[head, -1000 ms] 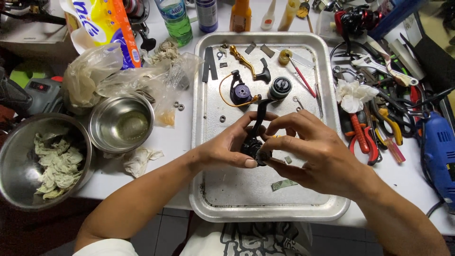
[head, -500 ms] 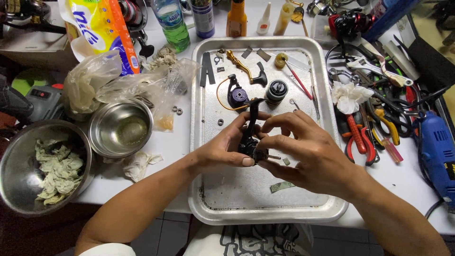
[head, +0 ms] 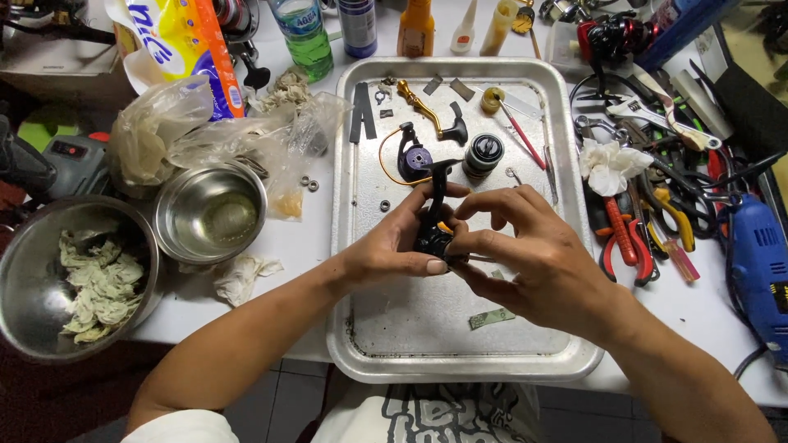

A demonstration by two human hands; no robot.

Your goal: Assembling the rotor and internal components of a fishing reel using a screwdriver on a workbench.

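While both hands stay over the metal tray as a second ago, the left hand and right hand keep their grip clenched on the black reel body, barely shifted, its stem upright.

Changes noted against the earlier pictures:
- Both hands, left hand and right hand, with the black reel body held between them: now slightly higher and further left in the frame, nearer the middle of the metal tray.
- Right fingers: now curled closer over the reel body's top.
- Camera view: now shifted slightly.
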